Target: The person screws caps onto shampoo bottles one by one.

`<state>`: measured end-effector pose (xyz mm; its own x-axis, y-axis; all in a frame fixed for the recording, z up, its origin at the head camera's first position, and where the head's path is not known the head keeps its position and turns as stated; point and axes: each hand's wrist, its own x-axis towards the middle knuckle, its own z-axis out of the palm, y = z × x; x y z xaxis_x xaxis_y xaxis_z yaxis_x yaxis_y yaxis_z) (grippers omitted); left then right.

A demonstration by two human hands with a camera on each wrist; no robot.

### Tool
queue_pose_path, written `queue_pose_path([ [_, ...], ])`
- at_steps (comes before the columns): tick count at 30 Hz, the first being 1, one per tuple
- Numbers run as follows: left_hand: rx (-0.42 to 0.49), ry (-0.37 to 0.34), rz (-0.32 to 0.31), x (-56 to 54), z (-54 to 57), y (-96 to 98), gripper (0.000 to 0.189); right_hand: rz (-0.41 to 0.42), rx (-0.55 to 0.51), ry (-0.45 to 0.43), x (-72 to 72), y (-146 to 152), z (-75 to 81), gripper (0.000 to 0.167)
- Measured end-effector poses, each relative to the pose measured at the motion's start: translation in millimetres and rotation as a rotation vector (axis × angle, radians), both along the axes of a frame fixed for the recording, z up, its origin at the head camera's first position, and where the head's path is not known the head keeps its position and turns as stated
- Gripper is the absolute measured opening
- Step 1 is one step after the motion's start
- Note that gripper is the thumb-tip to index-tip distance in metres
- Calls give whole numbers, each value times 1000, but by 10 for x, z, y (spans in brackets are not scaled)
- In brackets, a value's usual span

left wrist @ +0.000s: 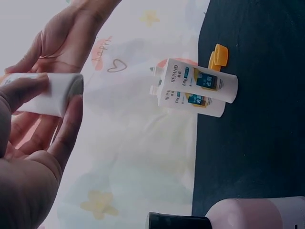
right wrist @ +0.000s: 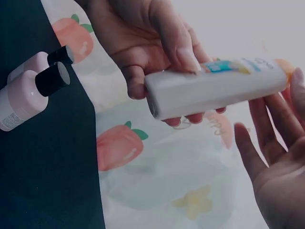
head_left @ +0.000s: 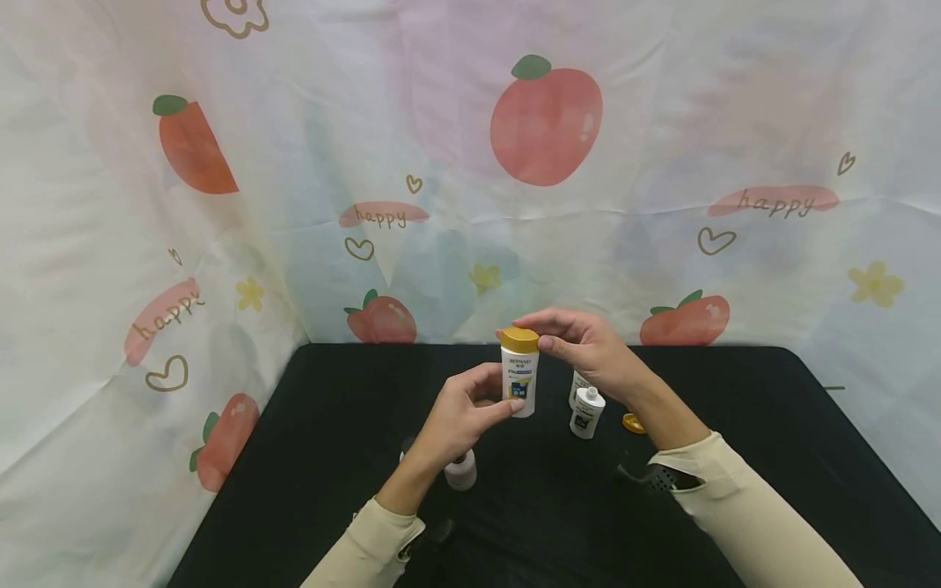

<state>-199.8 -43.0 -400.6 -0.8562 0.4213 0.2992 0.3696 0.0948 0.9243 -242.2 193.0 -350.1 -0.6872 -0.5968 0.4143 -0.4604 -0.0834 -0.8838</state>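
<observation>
A left hand [head_left: 460, 410] grips a white bottle [head_left: 519, 374], best held steady, as the right hand [head_left: 591, 347] pinches its yellow cap [head_left: 519, 340].

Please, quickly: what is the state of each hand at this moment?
Left hand: closed, holding the white bottle by its body.
Right hand: closed, thumb and fingers holding the bottle's yellow cap.

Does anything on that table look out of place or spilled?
Two white bottles stand uncapped, necks bare, with a yellow cap lying loose nearby: odd beside the yellow-capped bottle in the left hand. No spill shows.
</observation>
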Motion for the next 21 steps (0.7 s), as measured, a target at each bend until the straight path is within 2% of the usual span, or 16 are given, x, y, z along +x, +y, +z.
queue_pose_path([
  [4, -9, 12, -29, 1, -2, -6, 41, 179, -40, -18, -56, -8, -10, 42],
  [7, -14, 13, -39, 3, 0, -10, 41, 255, -48, -15, -78, -5, -18, 46],
  [12, -8, 22, -41, 10, 0, -11, 41, 258, -19, 20, -72, 13, -24, 46],
  [21, 11, 59, -2, 7, -31, 4, 37, 200, 21, 36, -25, 7, 17, 47],
])
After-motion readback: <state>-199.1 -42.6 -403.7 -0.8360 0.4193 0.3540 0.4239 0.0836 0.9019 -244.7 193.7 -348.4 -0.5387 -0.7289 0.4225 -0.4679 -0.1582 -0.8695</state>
